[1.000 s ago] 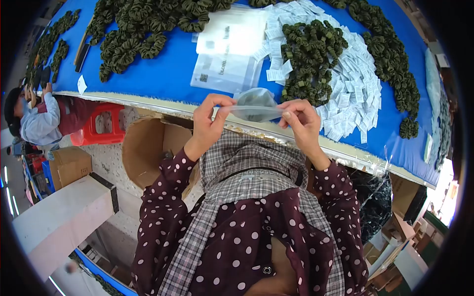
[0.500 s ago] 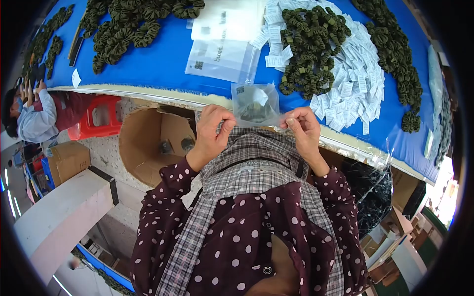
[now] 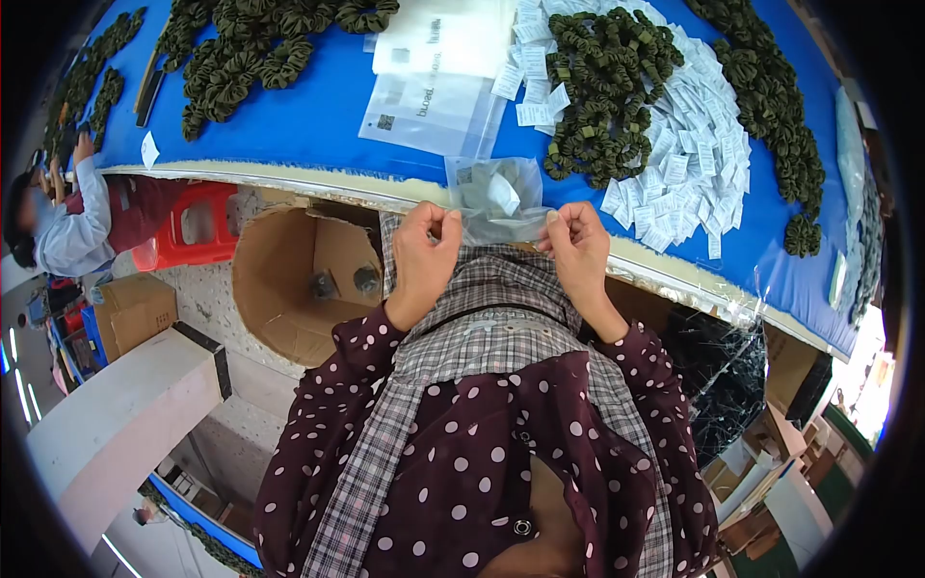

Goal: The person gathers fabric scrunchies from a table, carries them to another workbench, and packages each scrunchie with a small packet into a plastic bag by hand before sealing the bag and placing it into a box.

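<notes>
A small clear plastic bag is stretched between my two hands at the table's front edge. Through its film I see a white paper slip and a dark green shape, seemingly a scrunchie. My left hand pinches the bag's near left corner, and my right hand pinches the near right corner. Just beyond the bag lie a pile of dark green scrunchies and a heap of white printed slips. Flat printed plastic bags rest to the left of them.
More scrunchies cover the back left of the blue table, with another row at the right. An open cardboard box stands below the edge, near a red stool. A co-worker sits far left.
My hands have shifted slightly, the right one a little left and up. The bag's near edge is now more folded and bunched between them. The co-worker's arm has moved up toward the table.
</notes>
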A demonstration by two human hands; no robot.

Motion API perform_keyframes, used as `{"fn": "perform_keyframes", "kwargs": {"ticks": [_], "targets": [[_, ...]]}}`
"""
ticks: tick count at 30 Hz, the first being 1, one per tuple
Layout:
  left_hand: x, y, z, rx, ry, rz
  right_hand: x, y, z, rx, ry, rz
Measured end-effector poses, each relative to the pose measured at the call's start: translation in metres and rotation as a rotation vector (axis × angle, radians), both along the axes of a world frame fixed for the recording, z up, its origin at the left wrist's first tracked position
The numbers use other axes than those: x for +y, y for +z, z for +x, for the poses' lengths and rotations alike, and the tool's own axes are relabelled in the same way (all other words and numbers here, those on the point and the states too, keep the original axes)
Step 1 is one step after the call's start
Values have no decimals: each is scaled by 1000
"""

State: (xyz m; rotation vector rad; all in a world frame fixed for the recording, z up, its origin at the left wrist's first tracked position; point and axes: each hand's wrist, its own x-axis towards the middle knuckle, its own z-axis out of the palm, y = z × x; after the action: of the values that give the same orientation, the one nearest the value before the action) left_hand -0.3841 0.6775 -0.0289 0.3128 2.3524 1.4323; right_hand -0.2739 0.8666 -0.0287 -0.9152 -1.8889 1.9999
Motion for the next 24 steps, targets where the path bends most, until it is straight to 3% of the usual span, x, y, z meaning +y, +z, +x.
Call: {"fn": "perform_keyframes", "kwargs": {"ticks": [2,6,12,16,17,21,24], "targets": [[4,-8,2,29,7,-51,-2,-2,-3,-43,1,55],[13,-22,6,397,8,-74,-7,-1,-8,-196,29,410],[13,-27,13,509,80,35,-7,2,-3,-71,-104,159],[22,-20,15,807,-276,76,-15,8,0,-103,-146,648],[24,-20,15,852,-325,83,-16,8,-1,-99,-147,650],[26,-37,19,892,-456,-246,-20,3,2,36,163,1421],[27,-40,23,879,-460,-325,-26,0,7,-88,169,1417]]}}
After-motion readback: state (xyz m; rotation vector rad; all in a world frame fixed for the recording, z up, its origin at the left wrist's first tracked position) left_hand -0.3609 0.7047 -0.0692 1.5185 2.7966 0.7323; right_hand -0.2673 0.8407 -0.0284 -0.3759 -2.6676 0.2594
